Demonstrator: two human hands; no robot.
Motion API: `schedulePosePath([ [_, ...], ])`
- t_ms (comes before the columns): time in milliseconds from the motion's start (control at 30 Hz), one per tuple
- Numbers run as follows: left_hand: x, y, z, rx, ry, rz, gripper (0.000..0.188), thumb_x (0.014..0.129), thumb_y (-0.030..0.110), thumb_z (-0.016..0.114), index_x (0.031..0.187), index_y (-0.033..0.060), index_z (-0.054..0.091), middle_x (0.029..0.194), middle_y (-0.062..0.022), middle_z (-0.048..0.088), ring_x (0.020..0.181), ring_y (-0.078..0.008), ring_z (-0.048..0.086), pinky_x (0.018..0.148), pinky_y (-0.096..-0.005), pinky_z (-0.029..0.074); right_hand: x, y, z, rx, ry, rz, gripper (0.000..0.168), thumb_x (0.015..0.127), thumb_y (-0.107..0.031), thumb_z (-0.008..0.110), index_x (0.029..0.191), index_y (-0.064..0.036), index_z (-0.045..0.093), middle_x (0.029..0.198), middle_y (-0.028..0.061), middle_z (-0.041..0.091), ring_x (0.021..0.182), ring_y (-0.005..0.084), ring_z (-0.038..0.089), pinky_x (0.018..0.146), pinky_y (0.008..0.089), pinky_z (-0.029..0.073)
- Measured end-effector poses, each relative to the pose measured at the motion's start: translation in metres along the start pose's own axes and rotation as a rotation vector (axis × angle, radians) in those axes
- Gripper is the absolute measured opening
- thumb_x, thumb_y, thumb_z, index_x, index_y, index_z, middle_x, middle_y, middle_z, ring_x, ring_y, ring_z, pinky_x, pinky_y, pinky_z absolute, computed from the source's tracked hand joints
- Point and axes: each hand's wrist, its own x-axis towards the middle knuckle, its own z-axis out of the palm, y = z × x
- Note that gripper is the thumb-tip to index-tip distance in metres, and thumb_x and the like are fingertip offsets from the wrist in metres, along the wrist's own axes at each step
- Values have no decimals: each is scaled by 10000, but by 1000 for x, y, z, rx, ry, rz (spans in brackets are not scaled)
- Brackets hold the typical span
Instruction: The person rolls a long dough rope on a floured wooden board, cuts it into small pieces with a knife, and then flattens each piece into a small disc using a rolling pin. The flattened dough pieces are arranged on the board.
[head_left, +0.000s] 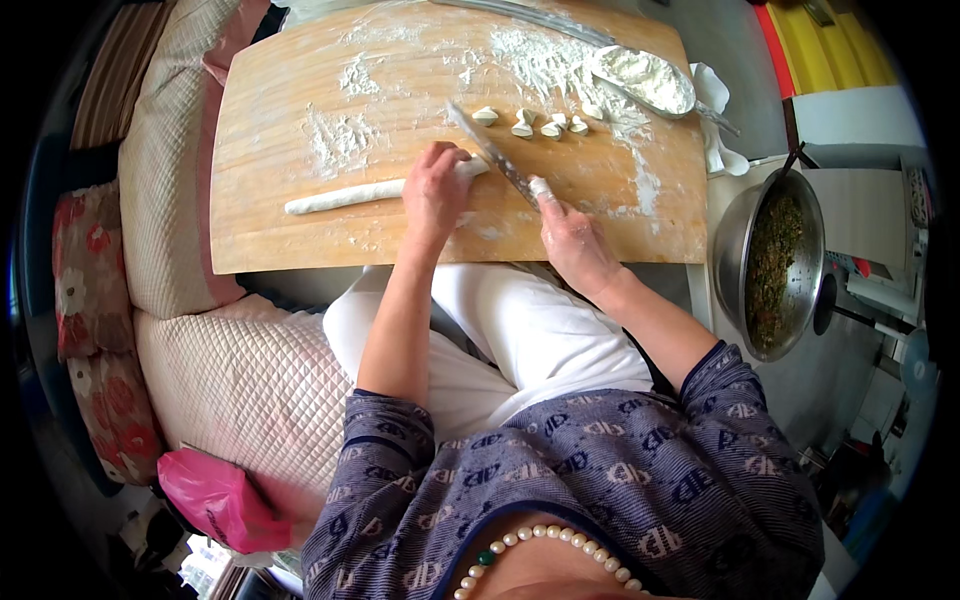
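A long roll of dough (345, 196) lies on the floured wooden board (262, 135). My left hand (439, 187) is closed over the roll near its right end, which shows just past my fingers. My right hand (574, 240) grips a knife by its handle, which my fingers hide. The floury knife blade (491, 150) slants up and left, beside the cut end of the roll. Several small cut dough pieces (523, 124) lie beyond the blade, one of them (485, 116) apart on the left. Loose flour (540, 67) is spread behind them.
A scoop heaped with flour (649, 81) rests at the board's back right corner. Right of the board stands a steel bowl (731, 255) with chopped green filling (772, 277). A quilted sofa cover (240, 382) is at the left, with a pink plastic bag (217, 499) on it.
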Motion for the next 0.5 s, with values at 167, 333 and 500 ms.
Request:
schedulePosePath([
  [167,5,-7,-5,-129,5,-197,121,797,90,713,917,88,692,907,-86,672,832,-324,652,714,-408,510,4,-10,-14,25,52,-35,564,879,-18,548,1425,16,410,910,231,654,706,395,657,608,474,538],
  [333,7,-11,-4,-83,-4,-155,102,820,88,710,919,59,713,960,-83,702,825,-264,697,727,-334,533,1,-27,-24,29,-47,5,541,887,-14,524,1416,22,419,925,238,656,706,403,660,621,485,539],
  [500,9,-11,-4,-39,14,-89,110,818,104,707,913,49,720,955,-86,701,813,-279,682,731,-352,531,3,-26,-16,19,-107,41,522,906,-16,478,1421,24,407,946,259,659,721,415,666,629,493,543],
])
